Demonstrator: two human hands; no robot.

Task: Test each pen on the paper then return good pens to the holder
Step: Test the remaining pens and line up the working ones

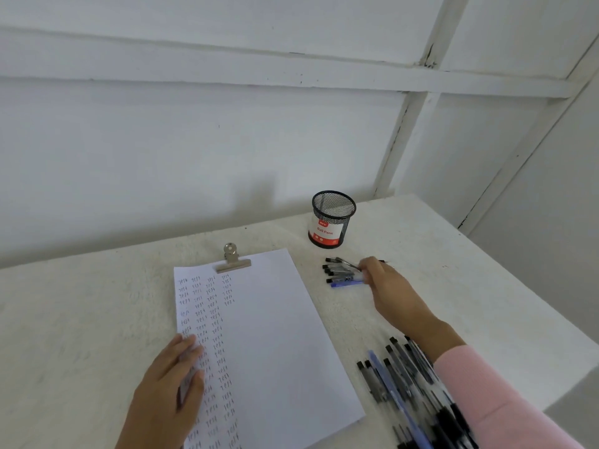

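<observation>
paper (275, 335) lies at centre frame, my left hand (168, 393) pressing flat on its left edge. my right hand (385, 286) pinches one pen (348, 264) at the small pen row (340, 275) right of centre, just below the empty mesh holder (334, 218).

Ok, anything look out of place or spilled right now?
Nothing spilled or damaged. The mesh pen holder stands upright, no pens showing in it. Pens lie in a small row by the right hand and a loose pile near the pink sleeve. The clipped paper sits askew.
</observation>
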